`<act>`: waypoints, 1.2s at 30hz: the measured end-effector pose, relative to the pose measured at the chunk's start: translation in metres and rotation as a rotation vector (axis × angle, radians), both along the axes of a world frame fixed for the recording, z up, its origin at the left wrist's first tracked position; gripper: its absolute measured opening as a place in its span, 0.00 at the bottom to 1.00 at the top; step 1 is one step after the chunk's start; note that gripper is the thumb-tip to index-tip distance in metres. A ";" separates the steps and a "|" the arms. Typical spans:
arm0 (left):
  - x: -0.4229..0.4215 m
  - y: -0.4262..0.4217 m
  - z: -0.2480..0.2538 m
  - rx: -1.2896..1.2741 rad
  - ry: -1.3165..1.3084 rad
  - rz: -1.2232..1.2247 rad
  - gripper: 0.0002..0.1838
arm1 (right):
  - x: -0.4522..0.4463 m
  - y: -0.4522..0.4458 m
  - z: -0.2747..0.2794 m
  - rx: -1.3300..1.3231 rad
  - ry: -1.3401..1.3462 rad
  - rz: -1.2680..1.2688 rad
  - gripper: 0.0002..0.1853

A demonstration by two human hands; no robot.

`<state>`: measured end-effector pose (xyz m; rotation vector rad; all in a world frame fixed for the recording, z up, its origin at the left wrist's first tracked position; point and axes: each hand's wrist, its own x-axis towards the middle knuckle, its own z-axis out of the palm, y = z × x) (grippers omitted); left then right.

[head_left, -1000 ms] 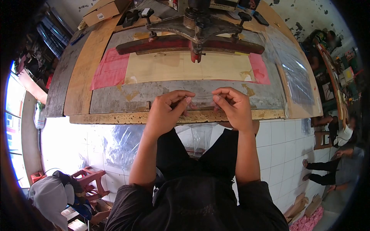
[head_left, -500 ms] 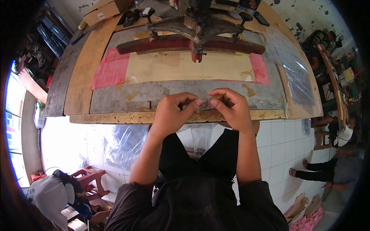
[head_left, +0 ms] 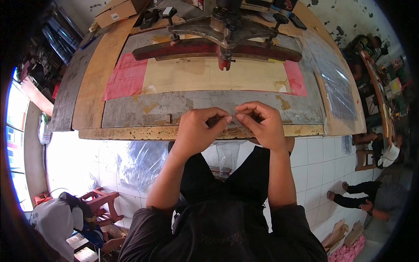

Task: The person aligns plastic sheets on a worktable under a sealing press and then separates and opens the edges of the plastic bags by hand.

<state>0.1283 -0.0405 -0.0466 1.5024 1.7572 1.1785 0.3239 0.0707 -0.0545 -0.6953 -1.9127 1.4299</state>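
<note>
Above the table's front edge [head_left: 131, 132], my left hand [head_left: 198, 129] is closed, thumb and forefinger pinched together. What it holds is too small or clear to make out. My right hand [head_left: 264, 124] is pinched the same way, its fingertips almost meeting the left ones. Beyond both hands, a cream sheet [head_left: 214, 78] with pink ends [head_left: 126, 76] lies on the grey plate [head_left: 170, 102]. Over the sheet's far side sits a red metal bar [head_left: 187, 49] under a dark clamp frame [head_left: 196, 29].
Clear plastic sheets [head_left: 338, 94] lie on the table's right side. A cardboard box [head_left: 115, 13] and a phone [head_left: 297, 21] are at the back. One person [head_left: 61, 222] is at lower left by a red stool [head_left: 102, 205]; another person [head_left: 384, 201] is at right.
My left hand has moved right, bringing its fingertips close to the right hand's. My right hand has shifted slightly. The person at right has changed leg and arm position.
</note>
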 end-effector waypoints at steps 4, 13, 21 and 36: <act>0.001 0.000 0.004 -0.014 0.001 0.000 0.10 | 0.000 0.000 -0.001 0.003 -0.002 0.002 0.11; -0.002 0.000 0.001 -0.022 -0.027 -0.030 0.11 | -0.003 -0.001 0.000 0.002 0.035 0.041 0.11; -0.001 -0.001 0.001 0.014 -0.268 -0.004 0.11 | 0.004 0.001 -0.002 -0.060 0.067 -0.098 0.11; -0.003 0.001 0.003 0.004 -0.318 -0.001 0.09 | 0.004 0.001 -0.003 -0.068 0.108 -0.089 0.11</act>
